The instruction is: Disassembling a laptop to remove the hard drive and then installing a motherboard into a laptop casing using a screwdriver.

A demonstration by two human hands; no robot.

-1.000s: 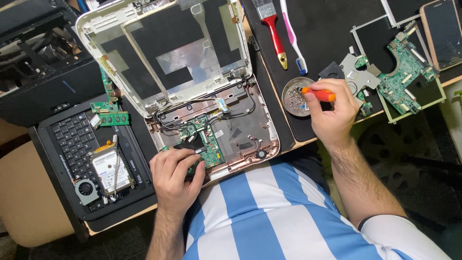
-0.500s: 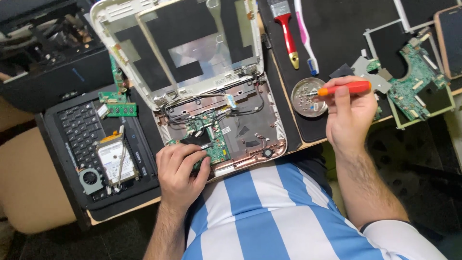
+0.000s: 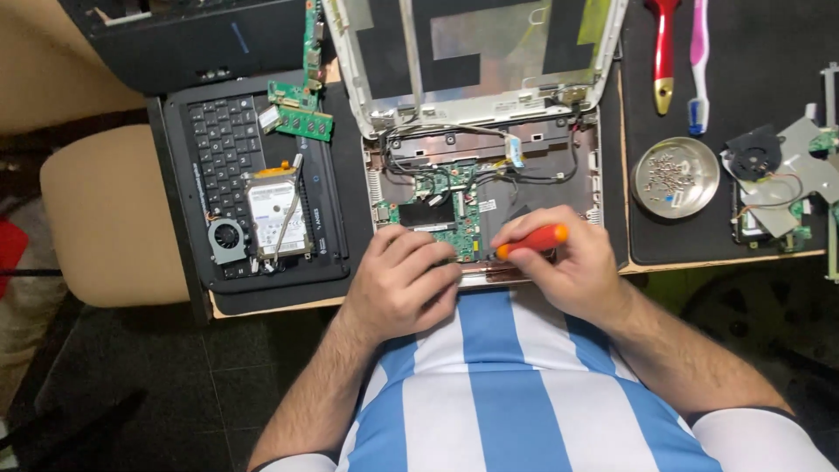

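Observation:
An opened laptop base (image 3: 572, 179) lies on the desk before me, its green circuit board (image 3: 459, 223) and black cables exposed. Behind it the stripped lid frame (image 3: 476, 52) stands open. My left hand (image 3: 402, 284) rests on the base's front edge, fingers pressing on the near end of the board. My right hand (image 3: 564, 258) grips an orange-handled screwdriver (image 3: 533, 240), held nearly level over the base's front right, its tip pointing left toward the board and hidden by my fingers.
A round metal dish (image 3: 675, 175) with several screws sits right of the laptop on a black mat. Beyond lie a red-handled brush (image 3: 664, 52), a pink toothbrush (image 3: 697, 61) and a fan with bracket (image 3: 778, 175). At left, a keyboard tray (image 3: 218, 149) bears a hard drive (image 3: 275, 218), small fan and green boards.
My right hand has carried the screwdriver from beside the metal dish leftward to the laptop base. The view has shifted right and down; my left hand stays on the board.

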